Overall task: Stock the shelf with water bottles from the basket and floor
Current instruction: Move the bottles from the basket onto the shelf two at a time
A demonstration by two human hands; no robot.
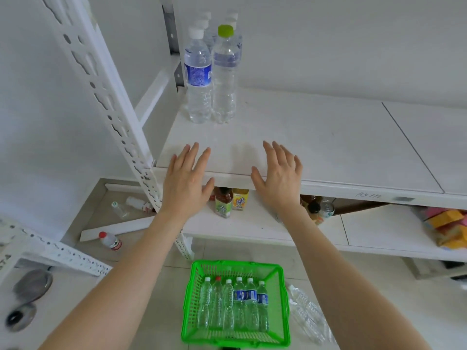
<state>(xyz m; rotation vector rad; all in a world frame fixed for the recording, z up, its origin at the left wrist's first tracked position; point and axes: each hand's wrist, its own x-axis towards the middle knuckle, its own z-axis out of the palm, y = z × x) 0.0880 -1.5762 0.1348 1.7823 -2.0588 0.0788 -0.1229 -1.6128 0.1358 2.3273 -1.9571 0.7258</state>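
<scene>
My left grip [185, 183] and right grip [279, 180] are both open and empty, fingers straight and palms down over the front edge of the shelf [328, 147], near its left corner. At the shelf's back left corner water bottles stand upright, with a blue-label bottle [198, 77] and a green-cap bottle [225, 72] in front and more behind. On the floor [174, 279] the green basket [194, 299] holds six bottles [235, 304] lying side by side, caps pointing toward the shelf. Clear bottles [305, 314] lie just beside its right edge. The lower shelf [252, 223] carries coloured drinks.
</scene>
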